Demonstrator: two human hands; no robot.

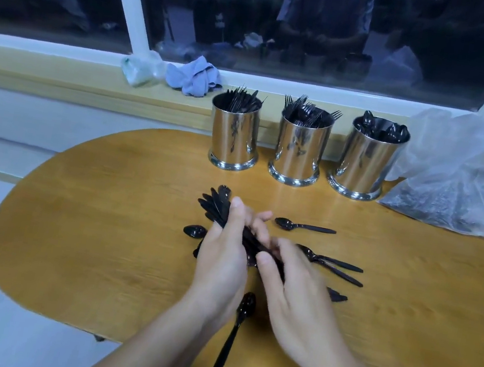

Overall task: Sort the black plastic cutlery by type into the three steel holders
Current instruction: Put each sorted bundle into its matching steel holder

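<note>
From the head view, you are working over a rounded wooden table (101, 224) whose curved left edge is dropping off to pale floor and whose near edge is running just under your forearms. Your left hand (221, 262) is gripping a fanned bundle of black spoons (215, 204), bowls pointing away toward the far left. Your right hand (290, 289) is curling its fingers onto the handle end of that same bundle, thumb pressing from the near side.

Loose spoons are lying around your hands: one (303, 226) just beyond them to the right, one bowl (194, 231) just left of your left hand, a few handles (344, 271) fanning out to the right, and one long spoon (234, 331) between your wrists, its handle overhanging the near edge.

At the far edge three steel holders are standing in a row, close but apart: the left holder (234, 141) holding knives, the middle holder (297, 157) forks, the right holder (363, 167) spoons. A clear plastic bag (444, 177) is crowding the right holder. Bare tabletop is lying open between your hands and the holders.
</note>
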